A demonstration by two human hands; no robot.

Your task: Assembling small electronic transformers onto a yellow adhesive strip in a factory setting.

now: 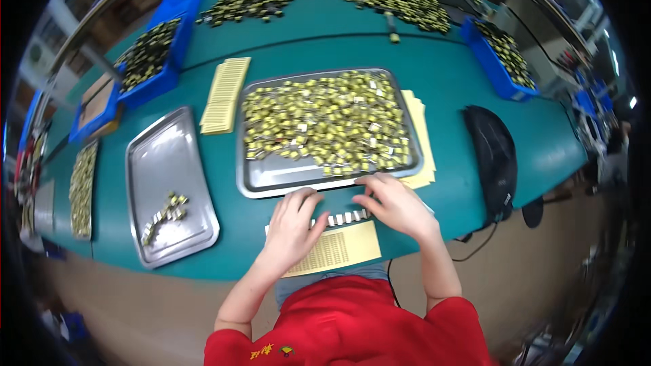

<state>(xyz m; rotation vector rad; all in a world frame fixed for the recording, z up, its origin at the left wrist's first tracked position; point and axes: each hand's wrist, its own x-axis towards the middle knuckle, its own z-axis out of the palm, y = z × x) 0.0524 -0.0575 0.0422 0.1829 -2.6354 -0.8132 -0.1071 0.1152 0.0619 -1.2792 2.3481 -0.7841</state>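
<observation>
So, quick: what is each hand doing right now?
Left hand: open, fingers on the row of small parts.
Right hand: open, fingers spread on the same row.

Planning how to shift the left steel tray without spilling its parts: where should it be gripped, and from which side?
Probably grip the left steel tray by its raised rim on the two long sides, coming from the near table edge. It lies flat; the small parts sit loose toward its near end, so keep it level.
</observation>
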